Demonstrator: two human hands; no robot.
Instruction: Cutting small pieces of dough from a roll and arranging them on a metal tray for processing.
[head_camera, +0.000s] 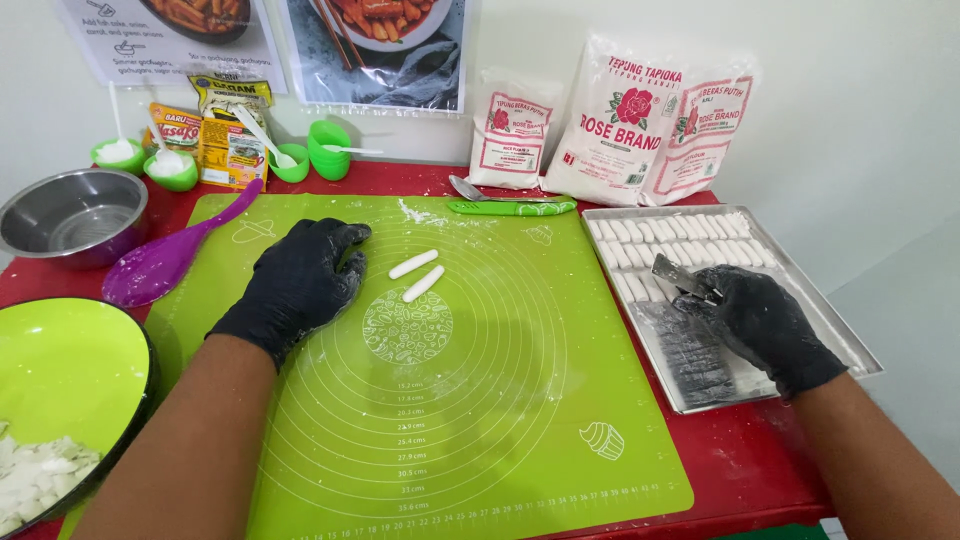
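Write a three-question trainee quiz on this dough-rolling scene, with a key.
1. True or false: the left hand holds a dough stick.
2. How many dough sticks lie on the green mat?
3. The right hand is over: A) the metal tray B) the steel bowl C) the purple spatula

Key: 1 false, it rests flat on the mat beside them; 2 two; 3 A, gripping a metal scraper.

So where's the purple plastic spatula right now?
The purple plastic spatula lies on the left, at the green silicone mat's edge, beside the steel bowl.

Steel bowl (70, 215), purple spatula (165, 260), flour bags (625, 120).
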